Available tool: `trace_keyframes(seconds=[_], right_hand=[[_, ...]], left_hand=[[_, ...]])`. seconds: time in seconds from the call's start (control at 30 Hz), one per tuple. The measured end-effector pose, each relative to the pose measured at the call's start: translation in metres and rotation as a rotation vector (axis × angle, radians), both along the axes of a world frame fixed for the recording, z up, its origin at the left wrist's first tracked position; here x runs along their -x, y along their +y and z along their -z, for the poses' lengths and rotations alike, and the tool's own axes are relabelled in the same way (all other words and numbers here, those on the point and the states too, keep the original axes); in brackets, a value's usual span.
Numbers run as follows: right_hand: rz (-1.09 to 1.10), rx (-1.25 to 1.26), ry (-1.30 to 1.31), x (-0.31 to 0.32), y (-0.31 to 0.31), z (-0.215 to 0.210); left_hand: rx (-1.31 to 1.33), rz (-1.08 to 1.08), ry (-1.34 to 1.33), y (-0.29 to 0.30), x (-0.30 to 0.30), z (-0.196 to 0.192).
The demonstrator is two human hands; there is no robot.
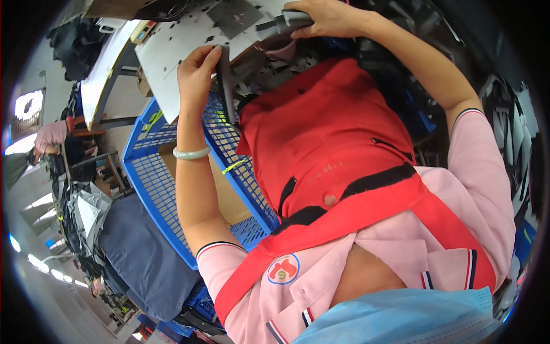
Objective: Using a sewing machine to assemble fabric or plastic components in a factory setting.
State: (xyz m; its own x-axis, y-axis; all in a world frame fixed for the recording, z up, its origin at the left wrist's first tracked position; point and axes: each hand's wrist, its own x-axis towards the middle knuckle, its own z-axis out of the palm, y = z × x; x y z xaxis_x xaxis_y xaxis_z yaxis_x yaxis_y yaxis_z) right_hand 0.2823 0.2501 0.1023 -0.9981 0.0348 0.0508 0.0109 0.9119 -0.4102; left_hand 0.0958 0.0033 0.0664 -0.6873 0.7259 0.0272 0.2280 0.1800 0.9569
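My left hand (196,71) is closed in a pinch on the upper end of a dark grey strip (226,92), which hangs down over the near edge of the white worktable (163,63). Further right, my right hand (335,18) grips a small bundle of grey strips (282,24) that point left over the table. The strips look like flat, narrow fabric pieces, but their exact material is hard to tell. The two hands are apart, one on each side of the table's front edge.
A blue plastic basket (154,178) with cardboard inside stands below my left forearm. Dark scraps lie on the table around a dark square patch (235,17). Dark grey cloth (143,252) covers something at left. Another person (51,137) sits far left. Grey pieces are heaped at right.
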Motion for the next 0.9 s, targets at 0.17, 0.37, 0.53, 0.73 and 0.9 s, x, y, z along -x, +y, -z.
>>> trace_keyframes(seconds=[0.17,0.37,0.53,0.73,0.9], right_hand=[[0.13,0.318,-0.029,-0.063,-0.024,0.027],[0.434,0.731,-0.315,-0.213,-0.021,0.041],[0.686,0.548,-0.677,-0.395,-0.024,0.13],[0.466,0.197,-0.567,-0.363,-0.025,0.159],[0.255,0.512,-0.125,-0.178,-0.061,0.125]], left_hand=[[0.019,0.057,-0.251,-0.009,-0.034,0.075],[0.183,0.12,0.015,-0.029,-0.08,0.198],[0.283,0.14,0.123,-0.032,-0.092,0.197],[0.239,0.199,0.106,-0.03,-0.081,0.187],[-0.162,0.017,-0.055,-0.002,-0.13,0.108]])
